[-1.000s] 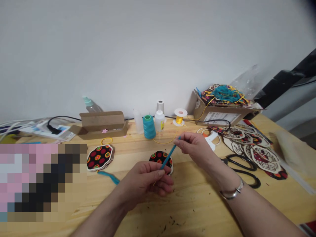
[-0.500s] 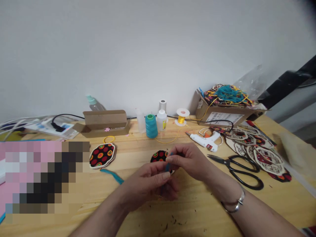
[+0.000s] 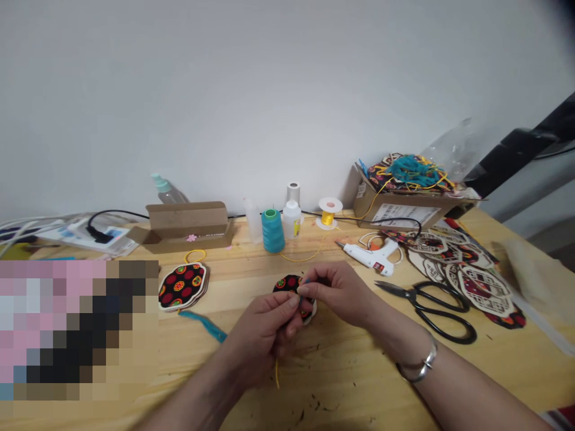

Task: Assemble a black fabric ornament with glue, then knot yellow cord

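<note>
My left hand (image 3: 281, 317) and my right hand (image 3: 330, 290) meet over the table with fingertips almost touching. Both are closed in a pinch on teal thread (image 3: 306, 281), of which only small bits show between the fingers. Under them lies a patterned black-and-red fabric piece (image 3: 287, 282) with a pale rim, partly covered. A yellow cord (image 3: 277, 374) hangs below my left hand; its upper end is hidden. To the left, a stack of similar patterned pieces (image 3: 182, 286) has a yellow loop and a teal tassel (image 3: 204, 324).
Scissors (image 3: 415, 296) and a white glue gun (image 3: 375, 257) lie to the right, near loose cut-outs (image 3: 485, 290). Behind stand a teal thread cone (image 3: 272, 232), a white bottle (image 3: 291, 221), a yellow cord spool (image 3: 328, 218), an open cardboard box (image 3: 188, 239) and a filled carton (image 3: 366, 209).
My left fingers have curled in and its thumb has moved up toward my right fingertips. Less teal thread shows, and the yellow cord has come into sight below.
</note>
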The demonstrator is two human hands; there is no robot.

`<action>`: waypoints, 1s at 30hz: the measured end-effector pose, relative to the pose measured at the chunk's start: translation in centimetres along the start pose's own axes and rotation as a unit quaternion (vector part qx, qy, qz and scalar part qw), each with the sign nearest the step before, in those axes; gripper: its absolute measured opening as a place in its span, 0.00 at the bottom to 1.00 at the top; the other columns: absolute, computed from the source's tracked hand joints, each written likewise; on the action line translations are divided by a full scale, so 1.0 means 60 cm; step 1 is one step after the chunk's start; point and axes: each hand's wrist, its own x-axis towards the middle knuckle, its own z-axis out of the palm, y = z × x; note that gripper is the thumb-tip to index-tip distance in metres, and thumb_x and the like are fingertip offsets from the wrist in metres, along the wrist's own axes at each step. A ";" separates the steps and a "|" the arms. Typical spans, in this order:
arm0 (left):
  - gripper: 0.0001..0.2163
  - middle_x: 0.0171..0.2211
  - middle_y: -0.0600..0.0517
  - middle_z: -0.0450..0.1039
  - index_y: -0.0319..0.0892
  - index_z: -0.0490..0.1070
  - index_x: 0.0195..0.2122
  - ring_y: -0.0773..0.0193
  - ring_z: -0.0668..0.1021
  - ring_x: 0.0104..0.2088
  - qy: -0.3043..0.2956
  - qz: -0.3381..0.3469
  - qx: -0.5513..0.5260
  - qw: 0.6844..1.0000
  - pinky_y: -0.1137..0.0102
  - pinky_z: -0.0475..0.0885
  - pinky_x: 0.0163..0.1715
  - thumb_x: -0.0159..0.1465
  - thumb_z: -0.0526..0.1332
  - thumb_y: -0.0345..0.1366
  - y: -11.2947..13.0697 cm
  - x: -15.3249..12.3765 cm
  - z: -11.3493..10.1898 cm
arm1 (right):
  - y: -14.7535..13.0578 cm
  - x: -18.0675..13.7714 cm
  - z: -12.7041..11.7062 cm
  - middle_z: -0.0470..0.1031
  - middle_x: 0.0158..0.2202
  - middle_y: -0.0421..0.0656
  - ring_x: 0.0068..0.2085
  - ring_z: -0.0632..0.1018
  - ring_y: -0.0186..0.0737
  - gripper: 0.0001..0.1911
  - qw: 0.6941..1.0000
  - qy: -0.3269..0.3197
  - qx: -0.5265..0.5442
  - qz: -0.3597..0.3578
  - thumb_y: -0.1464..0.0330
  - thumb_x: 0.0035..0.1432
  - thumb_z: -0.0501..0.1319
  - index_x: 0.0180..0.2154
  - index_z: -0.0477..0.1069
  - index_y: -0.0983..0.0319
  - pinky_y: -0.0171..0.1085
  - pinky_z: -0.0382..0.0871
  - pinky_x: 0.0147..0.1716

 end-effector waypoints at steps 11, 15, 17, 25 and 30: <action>0.09 0.12 0.61 0.54 0.34 0.75 0.28 0.80 0.51 0.12 0.055 -0.004 -0.027 0.998 0.79 0.40 0.12 0.53 0.64 0.37 -0.002 0.001 -0.003 | -0.024 -0.003 -0.037 0.73 0.34 0.45 0.36 0.72 0.38 0.08 0.924 0.178 -0.309 -0.140 0.68 0.54 0.57 0.36 0.70 0.64 0.38 0.65 0.36; 0.10 0.12 0.62 0.52 0.34 0.74 0.29 0.80 0.50 0.13 0.052 0.014 -0.060 0.997 0.80 0.41 0.12 0.53 0.64 0.37 0.005 0.000 -0.006 | -0.037 -0.060 -0.087 0.71 0.38 0.47 0.39 0.72 0.43 0.10 0.830 0.200 -0.507 -0.114 0.67 0.57 0.53 0.39 0.69 0.61 0.41 0.65 0.38; 0.10 0.11 0.62 0.52 0.34 0.74 0.30 0.79 0.49 0.13 0.047 0.020 -0.066 0.997 0.80 0.42 0.12 0.53 0.63 0.37 0.009 -0.001 -0.007 | -0.018 -0.100 -0.118 0.72 0.36 0.48 0.37 0.73 0.45 0.10 0.796 0.186 -0.575 -0.033 0.66 0.57 0.52 0.37 0.70 0.61 0.42 0.66 0.36; 0.10 0.13 0.61 0.56 0.35 0.72 0.31 0.79 0.48 0.13 0.036 0.031 -0.073 0.996 0.80 0.43 0.12 0.55 0.61 0.38 0.010 0.001 -0.011 | 0.096 -0.200 -0.192 0.71 0.43 0.55 0.43 0.73 0.51 0.17 0.726 0.199 -0.651 0.098 0.72 0.53 0.51 0.44 0.68 0.69 0.45 0.67 0.42; 0.11 0.15 0.60 0.58 0.34 0.72 0.33 0.80 0.48 0.13 0.028 0.018 -0.097 0.995 0.82 0.43 0.12 0.58 0.58 0.39 0.014 0.001 -0.012 | 0.083 -0.205 -0.191 0.72 0.35 0.52 0.36 0.74 0.47 0.12 0.738 0.198 -0.638 0.094 0.76 0.47 0.53 0.35 0.71 0.65 0.42 0.69 0.36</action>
